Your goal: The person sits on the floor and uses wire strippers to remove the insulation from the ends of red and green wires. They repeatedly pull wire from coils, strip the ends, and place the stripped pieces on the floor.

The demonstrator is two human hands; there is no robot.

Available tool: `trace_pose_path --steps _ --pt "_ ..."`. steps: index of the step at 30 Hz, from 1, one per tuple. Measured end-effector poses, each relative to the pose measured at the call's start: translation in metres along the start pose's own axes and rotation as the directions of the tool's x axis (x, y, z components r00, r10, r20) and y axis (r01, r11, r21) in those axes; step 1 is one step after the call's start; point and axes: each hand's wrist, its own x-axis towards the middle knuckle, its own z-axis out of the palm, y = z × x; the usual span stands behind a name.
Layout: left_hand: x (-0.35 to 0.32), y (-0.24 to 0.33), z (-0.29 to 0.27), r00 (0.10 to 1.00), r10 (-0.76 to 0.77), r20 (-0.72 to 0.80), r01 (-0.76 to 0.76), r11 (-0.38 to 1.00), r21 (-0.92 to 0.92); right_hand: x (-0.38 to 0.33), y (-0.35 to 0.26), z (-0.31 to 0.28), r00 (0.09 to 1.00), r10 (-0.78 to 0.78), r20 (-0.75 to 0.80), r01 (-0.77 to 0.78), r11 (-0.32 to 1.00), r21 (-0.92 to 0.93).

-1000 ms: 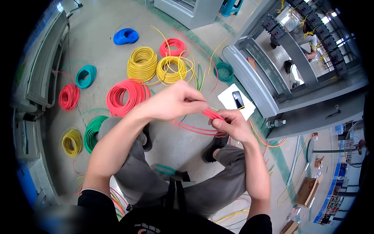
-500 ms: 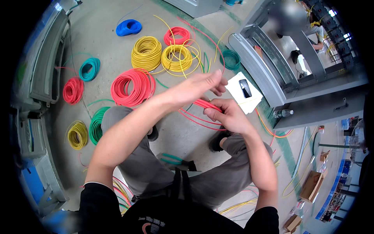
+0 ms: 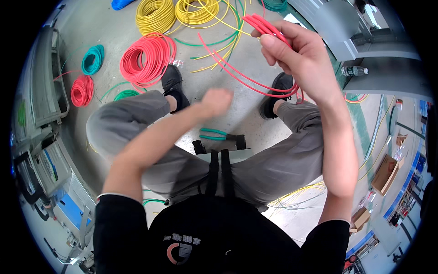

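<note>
Several red wires [image 3: 267, 31] are bunched in my right hand [image 3: 303, 57], which is closed around them with the thumb on top. Their ends stick out beyond the fingers, and long red lengths curve down and back to the left below the hand. My left hand [image 3: 218, 101] hovers between my knees, apart from the wires. Motion smears its fingers, so I cannot make out whether it is open or closed. Nearest to it is a pair of cutters [image 3: 216, 134] with teal handles and a dark head, lying by the stool's front edge.
Ahead on the floor lie a large red wire coil [image 3: 143, 59], yellow coils [image 3: 155, 16] and loose green and yellow wires [image 3: 228, 39]. Smaller teal [image 3: 93, 59] and red [image 3: 82, 90] coils are at left. A grey cabinet [image 3: 388, 73] with a bottle [image 3: 354, 71] stands right.
My left hand has left the red wires and come down toward my lap. My right hand has lifted the wires up and to the right. The view has tilted down toward my body.
</note>
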Motion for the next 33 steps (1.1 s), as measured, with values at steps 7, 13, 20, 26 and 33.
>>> trace_pose_path --steps 7,13,20,26,33 --pt "-0.065 0.039 0.224 0.964 0.120 0.238 -0.180 0.951 0.250 -0.026 0.014 -0.001 0.993 0.027 -0.117 -0.023 0.999 0.033" --pt "-0.055 0.028 0.280 0.948 0.050 0.315 -0.111 0.978 0.177 -0.031 0.009 -0.004 0.983 0.037 -0.178 -0.002 0.981 0.193" --pt "0.035 0.021 0.032 0.872 -0.193 0.451 0.272 0.955 -0.117 0.012 0.025 -0.017 0.978 -0.124 -0.170 0.157 0.968 0.193" --pt "0.003 0.021 -0.193 0.995 0.011 0.098 0.037 0.881 -0.472 0.041 0.032 -0.025 0.979 -0.126 -0.158 0.147 0.980 0.132" --pt "-0.023 0.026 -0.225 0.937 -0.092 -0.337 -0.191 0.673 -0.715 0.039 0.008 -0.013 0.996 0.034 -0.085 -0.029 0.998 0.058"
